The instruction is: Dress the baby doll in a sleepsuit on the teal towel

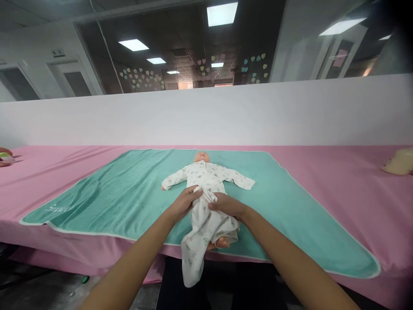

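A baby doll (201,156) lies on its back on a teal towel (129,202), head away from me. It wears a white printed baby shirt (206,174) with both sleeves spread to the sides. Over its legs I hold white printed baby pants (206,219), bunched at the top. My left hand (187,201) pinches the upper left edge of the fabric. My right hand (226,204) grips the upper right edge, thumb on top. One pant leg hangs down past the table's front edge. The doll's feet (221,243) show below the cloth; its legs are mostly hidden.
The towel lies on a table with a pink cover (355,189). At the far left edge part of another doll (5,157) shows, and a beige object (398,162) stands at the far right. A white low wall (206,116) with glass above borders the back.
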`<state>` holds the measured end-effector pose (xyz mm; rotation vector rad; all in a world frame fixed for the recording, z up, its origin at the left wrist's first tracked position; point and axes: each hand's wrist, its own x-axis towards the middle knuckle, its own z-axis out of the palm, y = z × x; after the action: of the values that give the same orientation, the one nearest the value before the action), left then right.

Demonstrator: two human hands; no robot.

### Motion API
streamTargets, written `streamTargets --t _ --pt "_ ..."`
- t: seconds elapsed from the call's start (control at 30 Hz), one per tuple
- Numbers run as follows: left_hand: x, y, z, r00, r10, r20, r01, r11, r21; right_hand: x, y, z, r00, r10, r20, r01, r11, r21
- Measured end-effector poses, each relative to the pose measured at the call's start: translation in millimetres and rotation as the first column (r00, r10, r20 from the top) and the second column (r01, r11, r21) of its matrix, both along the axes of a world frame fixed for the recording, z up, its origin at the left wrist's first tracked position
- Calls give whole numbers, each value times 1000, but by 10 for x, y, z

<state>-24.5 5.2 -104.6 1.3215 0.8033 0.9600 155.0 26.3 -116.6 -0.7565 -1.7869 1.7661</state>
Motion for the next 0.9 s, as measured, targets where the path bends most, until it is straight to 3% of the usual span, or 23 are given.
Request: streamTargets --t 0.07,0.17,0.2,0.27,0.37,0.43,0.53,0.6,0.7,0.77,0.83,0.9 --pt "18 -11 -29 996 42 80 -41 999 -17 -5 -13 24 998 -7 55 4 998 66" --pt "-3 -41 -7 988 -90 -128 97 994 51 12 3 47 987 -162 16 158 976 151" --pt "-20 -49 6 972 -121 -201 139 987 77 23 11 49 988 -155 19 149 975 164" --pt "-52 -56 13 972 -102 -211 126 987 104 45 17 48 994 -32 106 13 983 181" --pt "-80 -58 -19 1000 -16 -7 16 999 52 59 11 37 969 86 230 -131 973 189" --pt "-87 -73 -26 997 -72 19 72 997 14 55 9 24 985 14 171 -48 979 196" --pt "-91 -100 15 967 -194 -166 201 979 27 40 13 -6 998 -62 -3 62 986 154" --pt "-89 -99 39 962 -153 -226 169 984 53 28 9 -17 998 -31 -62 37 994 102" --pt "-86 -85 20 998 -62 -33 63 997 34 15 -8 8 997 68 21 -70 994 82" --pt "-94 -97 -13 991 -76 109 78 997 -21 10 -13 36 992 82 100 -93 990 106" --pt "-111 -129 -35 985 -110 130 118 991 -56 7 -6 42 997 9 70 -19 990 141" --pt "-127 -154 -40 987 -158 37 160 986 -40 3 1 16 997 -65 -45 71 989 132"
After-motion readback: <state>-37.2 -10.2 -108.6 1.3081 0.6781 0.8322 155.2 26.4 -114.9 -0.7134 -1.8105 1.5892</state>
